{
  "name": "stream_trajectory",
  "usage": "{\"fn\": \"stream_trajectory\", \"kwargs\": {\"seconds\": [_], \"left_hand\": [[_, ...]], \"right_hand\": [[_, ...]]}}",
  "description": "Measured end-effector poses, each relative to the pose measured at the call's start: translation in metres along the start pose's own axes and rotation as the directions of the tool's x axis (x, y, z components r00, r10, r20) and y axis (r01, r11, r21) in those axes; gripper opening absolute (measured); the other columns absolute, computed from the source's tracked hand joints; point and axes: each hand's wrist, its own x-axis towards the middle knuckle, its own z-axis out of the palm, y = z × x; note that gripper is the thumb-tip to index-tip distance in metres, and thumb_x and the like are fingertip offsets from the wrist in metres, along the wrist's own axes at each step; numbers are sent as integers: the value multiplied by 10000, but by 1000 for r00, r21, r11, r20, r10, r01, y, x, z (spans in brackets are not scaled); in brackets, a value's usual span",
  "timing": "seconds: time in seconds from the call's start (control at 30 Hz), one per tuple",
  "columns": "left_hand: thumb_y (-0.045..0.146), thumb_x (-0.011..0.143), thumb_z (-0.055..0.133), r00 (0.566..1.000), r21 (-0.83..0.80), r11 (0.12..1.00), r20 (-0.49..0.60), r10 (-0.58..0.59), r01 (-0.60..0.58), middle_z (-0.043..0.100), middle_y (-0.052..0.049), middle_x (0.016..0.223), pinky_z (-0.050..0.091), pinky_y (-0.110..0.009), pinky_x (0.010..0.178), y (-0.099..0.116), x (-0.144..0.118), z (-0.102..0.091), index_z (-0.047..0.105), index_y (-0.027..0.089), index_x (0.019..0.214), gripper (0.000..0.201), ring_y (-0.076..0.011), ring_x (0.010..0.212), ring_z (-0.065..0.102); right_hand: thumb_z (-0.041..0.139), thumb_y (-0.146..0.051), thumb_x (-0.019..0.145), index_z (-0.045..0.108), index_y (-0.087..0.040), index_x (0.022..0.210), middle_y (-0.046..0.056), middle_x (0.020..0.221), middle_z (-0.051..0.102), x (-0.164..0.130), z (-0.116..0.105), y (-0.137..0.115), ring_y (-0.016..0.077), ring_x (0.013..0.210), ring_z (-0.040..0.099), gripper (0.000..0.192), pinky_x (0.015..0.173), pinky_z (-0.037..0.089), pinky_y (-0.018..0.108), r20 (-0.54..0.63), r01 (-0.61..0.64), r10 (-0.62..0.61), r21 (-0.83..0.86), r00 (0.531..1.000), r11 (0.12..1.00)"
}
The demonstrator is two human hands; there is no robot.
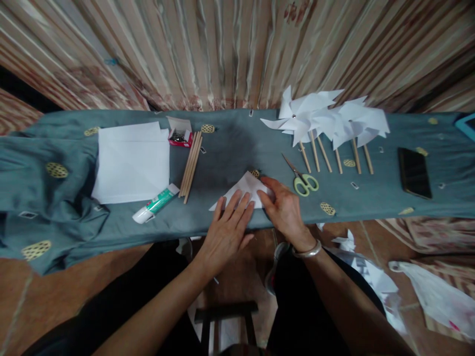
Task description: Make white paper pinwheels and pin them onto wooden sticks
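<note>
Hands [227, 233] on folded paper [246, 182], left flat, right part-open, scissors [299, 175] nearby, pinwheels [306, 113] beyond, sticks [191, 166] leftward

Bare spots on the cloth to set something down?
Between the loose sticks and pinwheels, beyond the folded paper. Also between scissors and phone, below the pinwheel handles. Crowded: left, where paper stack, red box, tube and loose sticks cluster; folded paper, under left hand and right hand.

So I've got one white paper sheet folded into a triangle [246, 183], lying pretty flat just 6 o'clock of centre in my view. Peak points around 12, the sharp corner I can see aims about 8, long edge runs along 6. The 4 o'clock corner's covered, can't make it out.
</note>
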Motion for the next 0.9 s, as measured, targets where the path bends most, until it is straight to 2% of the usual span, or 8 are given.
{"fn": "stream_trajectory", "kwargs": {"seconds": [0.17, 0.33, 0.5, 0.9], "left_hand": [[349, 912, 547, 999, -16, 1000, 49, -13, 14, 390, -193, 1526, 225, -577, 1169, 0, 4, 1, 334, 72, 1452, 643, -344, 1454, 272], [361, 920, 528, 998, -34, 999, 56, -23, 25, 396, -199, 1520, 236, -582, 1160, 0, 4, 1, 337, 88, 1453, 628, -349, 1447, 288], [344, 914, 538, 998, -46, 998, 62, -30, 33, 399, -193, 1520, 234, -581, 1162, 0, 4, 1, 336, 98, 1455, 627, -351, 1445, 294], [330, 898, 570, 997, -47, 998, 65, -30, 33, 405, -192, 1517, 241, -580, 1162, 0, 3, 1, 345, 103, 1451, 639, -352, 1446, 293]], "right_hand": [[498, -351, 935, 622, -178, 1207, 133, 1099, 725, 0, 1, -2, 294, 1019, 677, 346, 925, 527, 462, -23, -9, 9, -3, 1000, 1000], [518, -373, 927, 623, -156, 1211, 149, 1030, 726, 1, 0, -2, 308, 962, 677, 372, 899, 523, 483, -46, -8, 5, -68, 999, 998], [520, -388, 928, 623, -166, 1212, 128, 975, 725, 1, -2, 0, 290, 910, 668, 375, 853, 528, 450, -64, -7, -1, -126, 998, 992], [523, -384, 923, 627, -181, 1199, 104, 936, 731, 3, -2, 4, 268, 869, 659, 358, 840, 514, 432, -79, -21, 14, -84, 997, 996]]}}
